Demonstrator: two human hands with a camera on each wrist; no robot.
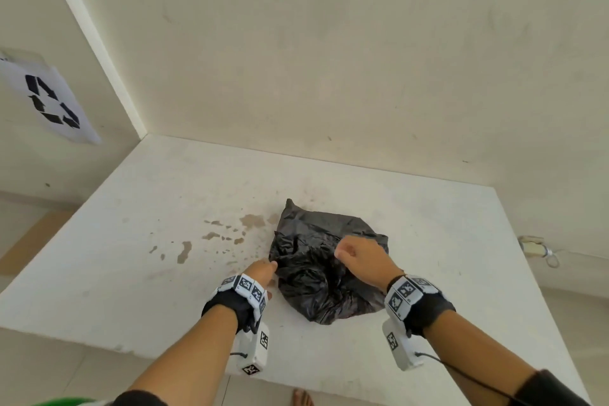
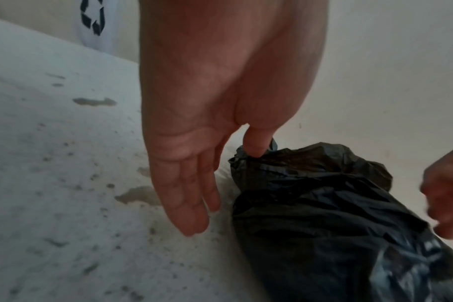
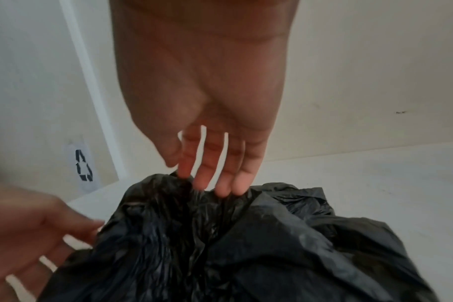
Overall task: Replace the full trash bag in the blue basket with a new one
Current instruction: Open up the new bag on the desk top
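Observation:
A crumpled black trash bag (image 1: 316, 273) lies on a white stone slab (image 1: 148, 257), near its front edge. My left hand (image 1: 263, 269) is at the bag's left edge; in the left wrist view its fingers (image 2: 192, 204) are straight and the thumb tip touches the bag (image 2: 323, 214). My right hand (image 1: 356, 257) hovers over the bag's top. In the right wrist view its fingers (image 3: 220, 173) point down, spread and nearly straight, with the tips on the bag's gathered plastic (image 3: 246, 245). Neither hand visibly grips the plastic. No blue basket is in view.
Brown stains (image 1: 214, 234) mark the slab left of the bag. A paper recycling sign (image 1: 52, 102) hangs on the left wall. A wall socket with a cable (image 1: 534, 249) sits low at the right. A bare foot (image 1: 301, 397) shows below the slab's front edge.

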